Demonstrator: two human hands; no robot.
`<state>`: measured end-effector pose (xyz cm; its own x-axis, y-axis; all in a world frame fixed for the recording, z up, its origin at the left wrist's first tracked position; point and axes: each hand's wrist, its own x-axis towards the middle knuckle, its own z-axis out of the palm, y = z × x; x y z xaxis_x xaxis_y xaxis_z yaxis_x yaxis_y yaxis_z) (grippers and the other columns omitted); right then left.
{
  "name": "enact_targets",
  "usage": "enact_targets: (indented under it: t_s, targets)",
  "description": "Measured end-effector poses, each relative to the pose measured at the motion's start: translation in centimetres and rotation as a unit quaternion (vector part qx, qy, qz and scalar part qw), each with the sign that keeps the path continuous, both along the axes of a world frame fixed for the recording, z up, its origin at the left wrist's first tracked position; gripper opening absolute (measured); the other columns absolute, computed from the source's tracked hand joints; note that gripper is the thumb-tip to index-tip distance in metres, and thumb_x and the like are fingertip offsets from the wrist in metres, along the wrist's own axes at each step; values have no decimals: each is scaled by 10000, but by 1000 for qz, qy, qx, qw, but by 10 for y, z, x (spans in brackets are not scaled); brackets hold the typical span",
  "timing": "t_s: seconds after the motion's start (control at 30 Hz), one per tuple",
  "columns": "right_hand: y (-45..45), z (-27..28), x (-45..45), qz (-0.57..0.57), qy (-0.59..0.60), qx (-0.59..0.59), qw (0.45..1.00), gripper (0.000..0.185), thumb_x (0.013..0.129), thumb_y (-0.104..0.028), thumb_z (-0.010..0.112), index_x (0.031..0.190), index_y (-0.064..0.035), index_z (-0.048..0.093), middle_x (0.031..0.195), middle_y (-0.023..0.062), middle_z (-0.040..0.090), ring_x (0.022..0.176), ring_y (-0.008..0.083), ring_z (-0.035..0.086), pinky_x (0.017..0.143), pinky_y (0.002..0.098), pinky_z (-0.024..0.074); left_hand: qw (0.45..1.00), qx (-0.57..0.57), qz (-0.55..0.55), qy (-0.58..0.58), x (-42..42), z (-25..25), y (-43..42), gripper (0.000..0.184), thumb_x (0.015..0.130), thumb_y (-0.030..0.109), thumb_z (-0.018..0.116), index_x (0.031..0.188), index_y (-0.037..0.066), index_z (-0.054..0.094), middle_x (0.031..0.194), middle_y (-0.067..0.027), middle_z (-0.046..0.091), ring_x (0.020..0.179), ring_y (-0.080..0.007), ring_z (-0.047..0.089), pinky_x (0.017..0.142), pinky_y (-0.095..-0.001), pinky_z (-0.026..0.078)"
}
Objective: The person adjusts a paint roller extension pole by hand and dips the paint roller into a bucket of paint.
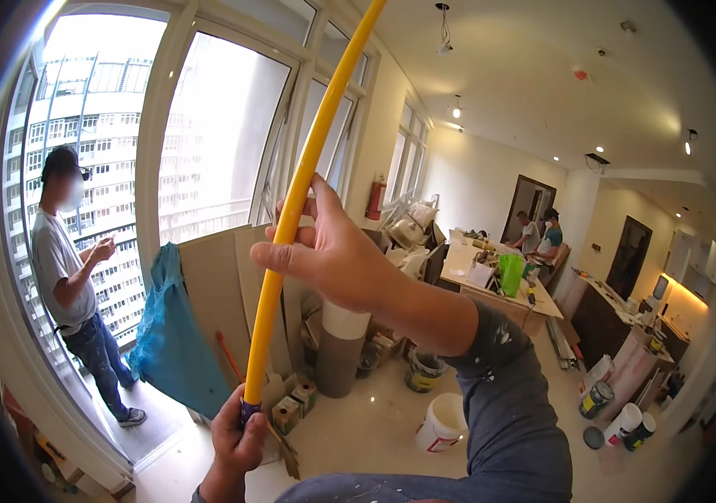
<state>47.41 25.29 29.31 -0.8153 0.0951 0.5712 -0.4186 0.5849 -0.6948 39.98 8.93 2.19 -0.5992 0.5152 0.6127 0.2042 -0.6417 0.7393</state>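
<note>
A long yellow pole [312, 155] slants up in front of me, and its top end runs out of the view. Around its lower end, at a dark blue grip [249, 409], my left hand [236, 440] is closed. Higher up, my right hand [324, 247] holds the pole more loosely, with the thumb across the near side and the other fingers partly hidden behind it. A paint-spotted dark sleeve [509, 377] covers my right upper arm. What the pole's top carries, if anything, cannot be seen.
A person [68, 268] stands at the open balcony door on the left. Blue sheeting [177, 327] hangs over leaning boards [215, 293]. A white bucket [442, 423] and paint cans [597, 400] stand on the floor. Two people are behind a cluttered table [492, 308]. Ceiling lamps [457, 109] hang above.
</note>
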Motion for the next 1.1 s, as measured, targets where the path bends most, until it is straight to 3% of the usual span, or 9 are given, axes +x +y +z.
enact_targets:
  t_s: [0.13,0.37,0.47,0.67,0.77,1.1]
  targets:
    - [9,11,-2,-7,20,3,1000,961,861,-279,784,1480,49,125,1173,135,442,1052,222,610,924,359,544,1000,-22,16,16,-3,22,3,478,958,143,597,1366,-72,470,772,40,522,621,-20,471,579,-173,386]
    - [40,41,-30,-22,54,-45,997,646,851,-245,791,1270,14,373,1115,120,488,1008,243,630,879,375,572,997,-19,56,51,-18,60,22,464,946,175,624,1335,-57,520,784,40,535,650,-31,469,608,-188,400]
    - [39,42,-35,-43,50,-43,997,678,851,-251,792,1289,28,355,1125,127,488,1024,246,629,881,381,572,999,-3,34,18,-21,59,25,474,939,186,639,1331,-54,526,789,41,539,668,-35,472,625,-192,403]
    - [26,12,-33,-22,89,0,996,776,857,-258,786,1364,52,288,1135,139,492,1040,245,633,845,363,587,996,-16,63,59,-24,27,9,464,937,190,638,1320,-53,537,803,42,540,696,-39,477,658,-189,407]
    - [22,16,-30,-16,84,5,996,779,868,-243,774,1387,56,274,1132,138,496,1021,239,639,835,355,594,998,-19,48,27,-16,38,1,461,926,182,641,1308,-58,544,817,24,548,724,-44,487,681,-199,415]
    - [63,62,-46,-65,89,-72,991,686,877,-254,762,1342,46,357,1118,142,570,1009,237,660,817,363,581,993,-38,85,78,-32,94,40,439,911,178,650,1291,-27,568,795,6,552,715,-67,501,677,-232,434]
